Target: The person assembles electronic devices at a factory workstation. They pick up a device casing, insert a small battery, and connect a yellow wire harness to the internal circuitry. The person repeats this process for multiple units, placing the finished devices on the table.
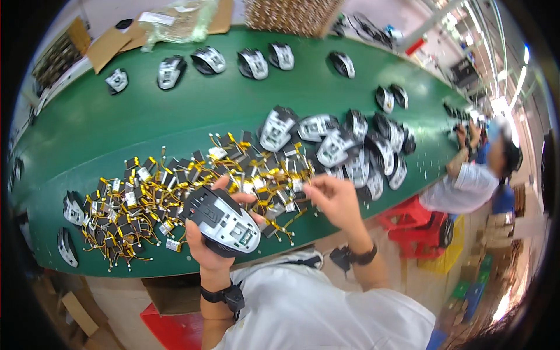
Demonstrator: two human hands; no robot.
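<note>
My left hand (207, 254) is closed round a black and silver computer mouse (224, 220) whose underside faces up, with slots and a small green circuit board showing. It is held just above the near edge of the pile of small batteries (131, 204), silver-grey packs with yellow tape and thin wires ending in white connectors. At the right part of that pile, my right hand (335, 201) has its thumb and forefinger pinched together. Whatever lies between those fingertips is too small to make out against the batteries behind.
More mice (338, 146) lie heaped on the green table (192, 116) right of the batteries. Several others (252, 63) stand along its far side, near cardboard (111, 46) and a clear plastic bag (178, 26). Another person (472, 181) sits at the right, beside red stools (417, 227).
</note>
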